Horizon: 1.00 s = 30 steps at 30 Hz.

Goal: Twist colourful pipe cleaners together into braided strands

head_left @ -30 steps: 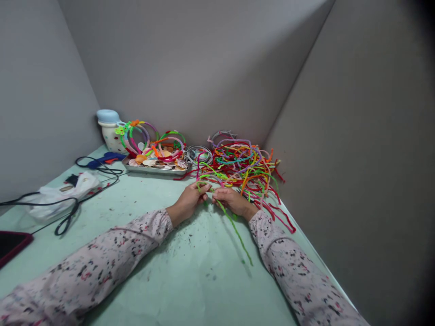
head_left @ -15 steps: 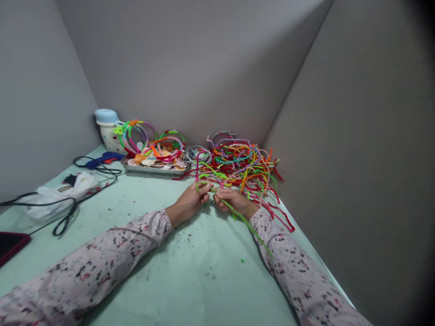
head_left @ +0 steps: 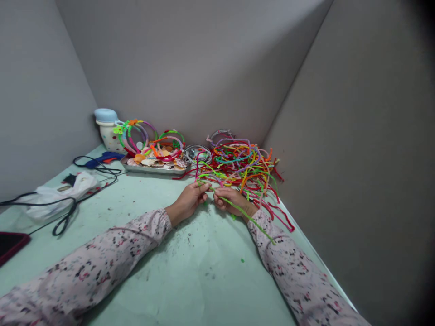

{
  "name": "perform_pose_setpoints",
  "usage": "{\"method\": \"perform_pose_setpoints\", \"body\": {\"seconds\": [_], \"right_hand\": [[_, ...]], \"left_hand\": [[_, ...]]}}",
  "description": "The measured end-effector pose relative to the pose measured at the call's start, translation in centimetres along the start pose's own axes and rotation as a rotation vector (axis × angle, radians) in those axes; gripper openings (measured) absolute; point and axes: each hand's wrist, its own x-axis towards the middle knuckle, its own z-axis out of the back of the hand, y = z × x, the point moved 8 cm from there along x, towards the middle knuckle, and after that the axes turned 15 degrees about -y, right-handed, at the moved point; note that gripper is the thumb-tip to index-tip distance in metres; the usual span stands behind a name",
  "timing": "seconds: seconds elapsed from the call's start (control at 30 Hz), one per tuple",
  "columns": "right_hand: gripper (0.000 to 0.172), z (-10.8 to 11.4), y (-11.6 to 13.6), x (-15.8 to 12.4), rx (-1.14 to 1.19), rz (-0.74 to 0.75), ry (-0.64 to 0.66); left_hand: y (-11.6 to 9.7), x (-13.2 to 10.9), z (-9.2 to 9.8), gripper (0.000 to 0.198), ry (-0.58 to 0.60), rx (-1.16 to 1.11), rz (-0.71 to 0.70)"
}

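Between my two hands runs a green pipe cleaner [head_left: 249,215], its long free end slanting down over my right sleeve. My left hand [head_left: 191,199] pinches its far end between thumb and fingertips. A short way to the right, my right hand [head_left: 234,201] is closed on the same pipe cleaner. Just behind the hands lies a tangled heap of coloured pipe cleaners [head_left: 238,158], some strands reaching close to my fingers. Whether the green end is bent or looped at my left fingertips is too small to tell.
A metal tray [head_left: 152,170] of shells and wrapped hoops stands at the back, beside a white cup with a blue lid [head_left: 108,129]. Wire coils [head_left: 197,154] lie right of it. At left are a plastic bag [head_left: 50,201], black cable [head_left: 70,213] and a dark red-edged device [head_left: 13,246].
The green pipe cleaner's free end has swung slightly up and to the right. Its curved part at my left fingertips looks flatter. Both hands stay nearly in place.
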Motion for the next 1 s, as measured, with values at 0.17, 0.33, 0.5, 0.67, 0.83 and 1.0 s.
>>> {"method": "perform_pose_setpoints", "body": {"seconds": [0.17,0.33,0.5,0.67,0.83,1.0], "right_hand": [[0.027,0.7,-0.5,0.5,0.037,-0.028,-0.076],[0.026,0.6,-0.4,0.7,0.073,0.04,-0.084],[0.038,0.9,0.7,0.4,-0.115,0.26,-0.241],[0.036,1.0,2.0,-0.1,-0.211,0.402,-0.372],[0.031,1.5,2.6,-0.3,-0.203,0.462,-0.465],[0.028,1.3,2.6,-0.4,-0.225,0.501,-0.462]], "left_hand": [[-0.1,0.2,0.4,0.02,-0.053,-0.028,0.012],[-0.1,0.4,0.8,0.012,-0.095,-0.077,0.031],[-0.2,0.4,1.0,0.009,-0.113,-0.101,0.047],[0.0,0.5,1.2,0.006,-0.138,-0.116,0.062],[0.1,0.6,1.3,0.007,-0.144,-0.108,0.064],[0.3,0.7,1.4,0.007,-0.162,-0.102,0.071]]}}
